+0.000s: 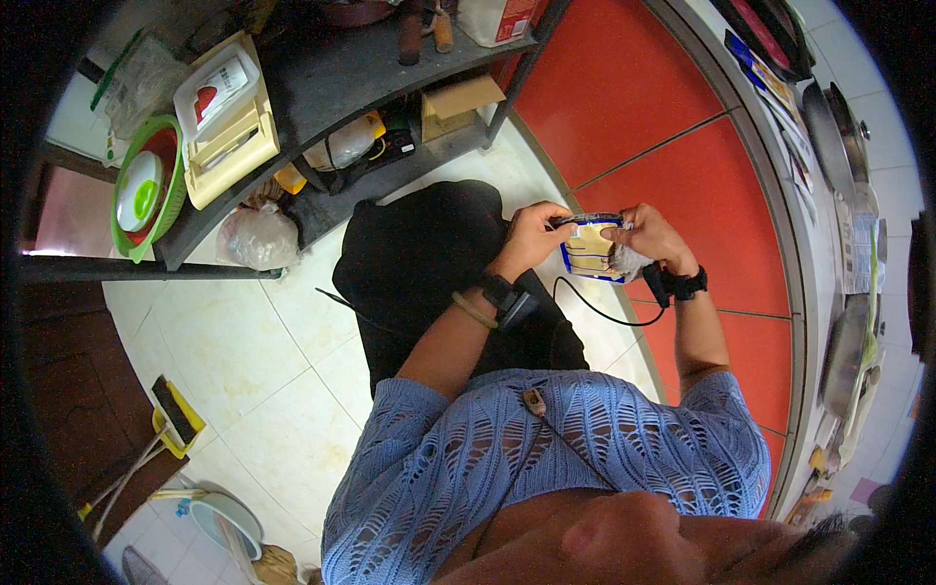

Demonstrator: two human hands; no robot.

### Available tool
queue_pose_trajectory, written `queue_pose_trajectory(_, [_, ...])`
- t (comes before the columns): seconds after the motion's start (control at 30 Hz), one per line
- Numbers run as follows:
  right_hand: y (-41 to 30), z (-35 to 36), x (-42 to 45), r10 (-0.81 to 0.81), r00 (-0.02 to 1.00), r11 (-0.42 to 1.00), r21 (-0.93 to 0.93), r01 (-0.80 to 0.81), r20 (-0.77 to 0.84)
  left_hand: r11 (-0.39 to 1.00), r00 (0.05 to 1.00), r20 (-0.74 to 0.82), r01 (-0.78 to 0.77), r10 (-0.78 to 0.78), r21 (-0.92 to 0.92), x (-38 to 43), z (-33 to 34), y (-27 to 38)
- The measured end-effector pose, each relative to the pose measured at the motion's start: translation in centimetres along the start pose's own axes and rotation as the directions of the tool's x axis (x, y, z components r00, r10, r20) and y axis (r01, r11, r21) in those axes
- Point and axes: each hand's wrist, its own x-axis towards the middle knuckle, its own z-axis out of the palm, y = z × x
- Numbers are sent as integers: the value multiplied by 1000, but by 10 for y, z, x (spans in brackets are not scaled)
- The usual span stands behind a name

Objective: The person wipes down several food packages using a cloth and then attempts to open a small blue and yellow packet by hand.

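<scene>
Both hands are on a small blue-edged, yellowish package [589,252], held in front of my body beside the red cabinet fronts. My left hand [532,232] grips its upper left corner, thumb on the face turned towards me. At the opposite side, my right hand [653,235] pinches the upper right corner with the thumb bent over it. Crumpled, greyish see-through plastic [630,262] hangs below the right thumb, against the package. A dark band runs along the top edge between the hands. What lies behind the package is hidden.
Red cabinet doors [702,197] stand to the right under a counter carrying pans [848,358]. A dark shelf unit [329,88] at upper left bears a green basket [150,197] and cream tray [234,153]. A bagged bundle [259,235] and dustpan [179,424] are on the left.
</scene>
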Motion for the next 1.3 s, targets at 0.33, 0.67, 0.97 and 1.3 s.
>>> queue_pose_trajectory(0.33, [-15,-1,-9,-154,988,936,-317,151,16,976,998,-15,-56,61,210,-5,1,2])
queue_pose_trajectory(0.67, [-25,5,-10,-171,985,938,-305,164,3,951,987,-156,28,22,309,-5,6,9])
queue_pose_trajectory(0.97, [-19,12,0,-184,983,938,-300,174,-5,903,966,-252,60,54,426,-2,10,-1])
queue_pose_trajectory(1.3, [-11,4,-4,-166,986,959,-236,159,-12,857,947,-319,125,48,500,3,4,-12])
